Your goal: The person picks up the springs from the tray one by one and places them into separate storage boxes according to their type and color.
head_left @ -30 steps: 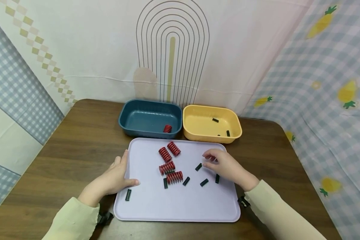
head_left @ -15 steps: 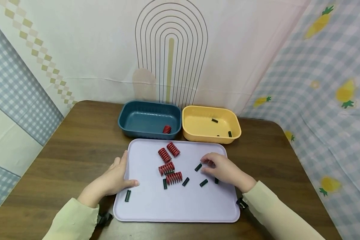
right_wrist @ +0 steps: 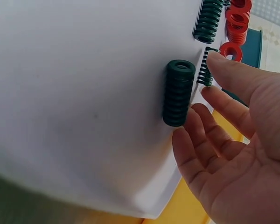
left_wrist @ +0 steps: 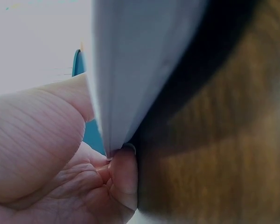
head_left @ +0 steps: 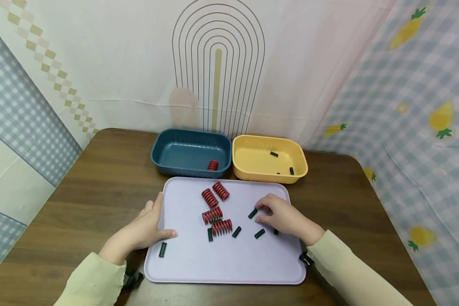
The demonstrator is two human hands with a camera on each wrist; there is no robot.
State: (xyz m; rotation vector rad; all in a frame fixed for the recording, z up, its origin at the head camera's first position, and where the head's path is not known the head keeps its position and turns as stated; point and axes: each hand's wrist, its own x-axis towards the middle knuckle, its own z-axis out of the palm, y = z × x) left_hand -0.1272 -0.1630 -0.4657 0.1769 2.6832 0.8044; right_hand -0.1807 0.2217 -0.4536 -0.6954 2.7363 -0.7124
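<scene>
My left hand [head_left: 145, 225] grips the left edge of the lilac tray [head_left: 225, 267]; in the left wrist view its thumb [left_wrist: 37, 126] lies over the tray wall and a fingertip curls against the outer side. Over the tray's right half, my right hand [head_left: 281, 214] has its thumb and index finger spread beside a dark green spring [head_left: 253, 213]. The index fingertip is at or very near that spring's upper end; firm contact cannot be made out. Another green spring [right_wrist: 178, 93] stands out large in the right wrist view, near the other fingers.
Several red springs [head_left: 209, 198] and other green springs [head_left: 236, 231] lie on the tray. Behind it stand a blue bin [head_left: 191, 173] with a red spring [head_left: 213, 165], and a yellow bin [head_left: 267, 175] with green springs [head_left: 274, 154]. All rest on a wooden table [head_left: 111, 170].
My right hand has shifted slightly left and lower, its thumb and index finger drawing closer to the green spring. The left hand stays at the tray edge.
</scene>
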